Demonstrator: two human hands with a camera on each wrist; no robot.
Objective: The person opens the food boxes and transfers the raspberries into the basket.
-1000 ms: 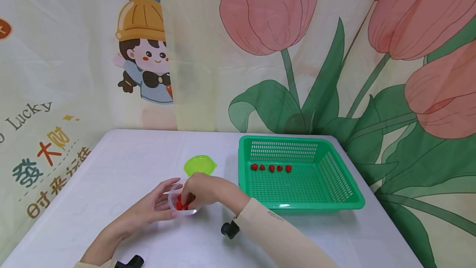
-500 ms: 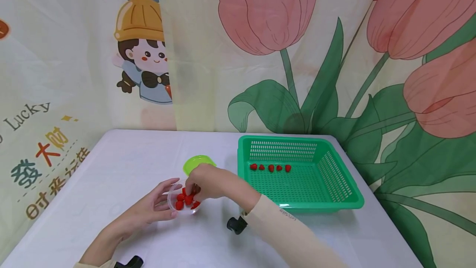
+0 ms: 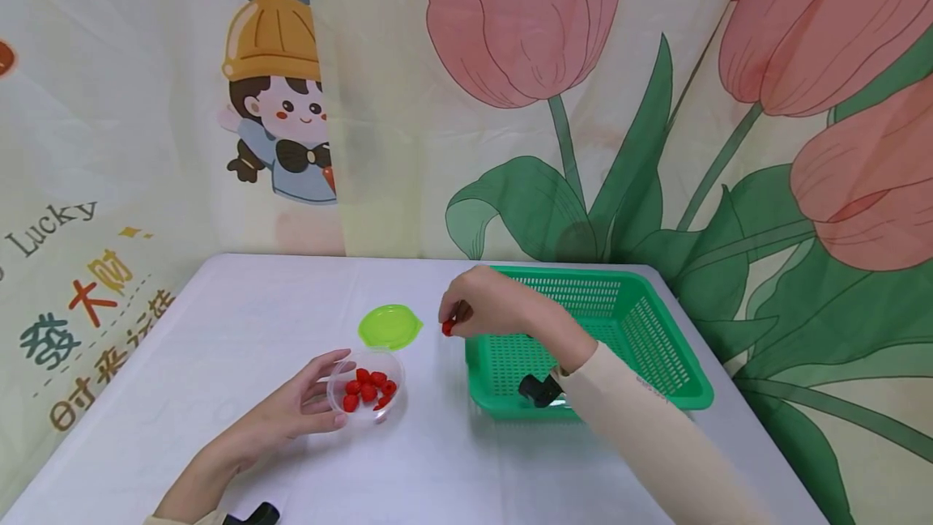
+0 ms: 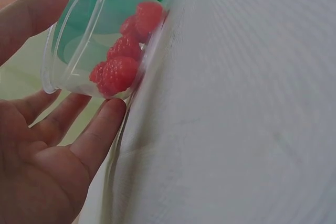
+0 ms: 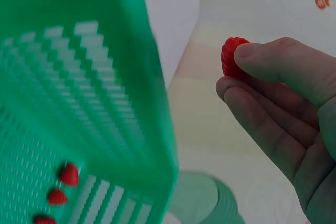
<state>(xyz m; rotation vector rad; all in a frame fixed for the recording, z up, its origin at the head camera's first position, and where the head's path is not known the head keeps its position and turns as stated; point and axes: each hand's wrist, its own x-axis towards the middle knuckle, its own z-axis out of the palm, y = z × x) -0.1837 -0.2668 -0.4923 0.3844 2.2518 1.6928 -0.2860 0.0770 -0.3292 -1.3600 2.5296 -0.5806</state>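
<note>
Head view: the right hand (image 3: 484, 302) is pinching a single red berry (image 3: 448, 329) just outside the left side of the green basket (image 3: 649, 405). The left hand (image 3: 309, 399) is gripping the clear cup (image 4: 94, 35), which is standing on the bench (image 3: 423, 468) and holding more berries (image 3: 368, 392). A lime-green lid (image 3: 389, 326) is lying beyond it. Inside the basket, at least three berries (image 5: 69, 174) are seemingly resting in a row, though the right wrist view is cutting them off.

Dim wrist views; basket (image 5: 149, 108) seemingly blurred.
</note>
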